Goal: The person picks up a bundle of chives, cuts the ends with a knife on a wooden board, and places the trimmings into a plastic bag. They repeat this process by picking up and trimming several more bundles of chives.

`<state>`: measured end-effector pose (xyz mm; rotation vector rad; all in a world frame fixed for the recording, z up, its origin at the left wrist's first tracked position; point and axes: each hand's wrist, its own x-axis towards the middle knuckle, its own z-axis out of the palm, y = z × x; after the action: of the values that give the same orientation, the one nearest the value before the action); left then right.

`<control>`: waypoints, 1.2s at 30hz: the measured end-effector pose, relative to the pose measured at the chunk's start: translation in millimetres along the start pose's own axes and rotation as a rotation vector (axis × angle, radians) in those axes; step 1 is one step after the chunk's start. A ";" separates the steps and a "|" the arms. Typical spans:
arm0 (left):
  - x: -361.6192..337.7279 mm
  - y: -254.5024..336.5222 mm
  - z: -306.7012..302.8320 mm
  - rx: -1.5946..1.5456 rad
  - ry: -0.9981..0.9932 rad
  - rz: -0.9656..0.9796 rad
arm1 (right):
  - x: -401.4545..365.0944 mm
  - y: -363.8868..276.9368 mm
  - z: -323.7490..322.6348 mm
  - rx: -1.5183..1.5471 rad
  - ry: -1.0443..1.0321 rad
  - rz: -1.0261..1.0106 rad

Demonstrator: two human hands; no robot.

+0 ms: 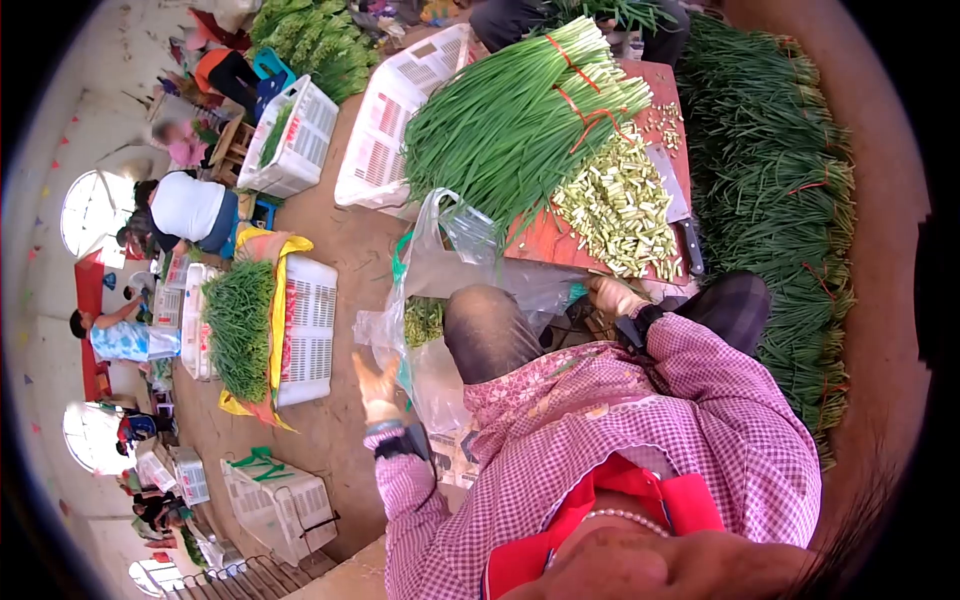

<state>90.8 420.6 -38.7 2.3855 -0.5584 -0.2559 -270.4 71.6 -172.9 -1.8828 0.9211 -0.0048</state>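
My left hand is held out at the left side of a clear plastic bag, its fingers apart and nothing visible in them. Some cut green pieces show inside the bag, which hangs by my knee. Just under the near edge of a red cutting board, my right hand is curled at the bag's green-trimmed edge; its fingertips are partly hidden. On the board lie tied bundles of garlic chives, a heap of chopped pale stem ends and a knife with a black handle.
A white crate stands beyond the bag. Rows of tied chives lie along the right. Another crate and a chive pile are at left. Several people work farther off; one sits across the board.
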 end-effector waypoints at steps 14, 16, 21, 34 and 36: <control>-61.3 -58.7 81.0 -0.115 -0.091 -0.034 | -18.8 -7.6 -3.0 0.061 0.115 -0.371; -42.9 -60.7 88.4 -0.428 0.028 -0.140 | -24.8 -9.8 -12.1 0.300 -0.021 -0.212; -44.6 -33.3 81.8 -0.952 0.458 -0.255 | -82.1 -73.6 -93.6 0.403 0.092 -0.178; 21.0 158.1 145.9 -0.581 -0.368 0.501 | -88.9 -29.9 -93.6 -0.366 0.832 -0.189; 23.3 183.9 194.2 -0.570 -0.590 0.598 | -90.4 -35.2 -82.8 -0.392 0.811 -0.153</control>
<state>-10.7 173.8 -67.6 1.4905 -1.2432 -0.7390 -345.5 68.6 -69.9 -2.3552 1.3779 -0.7788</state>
